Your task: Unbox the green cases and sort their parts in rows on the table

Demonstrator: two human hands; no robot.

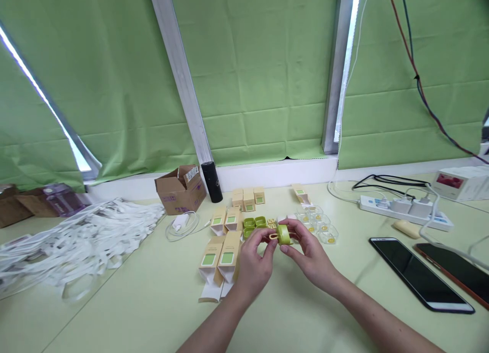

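Above the pale table (153, 302), my left hand (254, 264) and right hand (310, 255) pinch a green case (283, 235), seemingly light, slick plastic, best held by its edges.

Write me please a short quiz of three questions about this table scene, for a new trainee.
1. True or false: the left hand and the right hand together hold a small green case above the table.
2. What stands just right of the open cardboard box? A) a black cylinder B) a red cup C) a lamp
3. Fill in: the two dark phones lie on the person's ____ side.
Key: 1 true; 2 A; 3 right.
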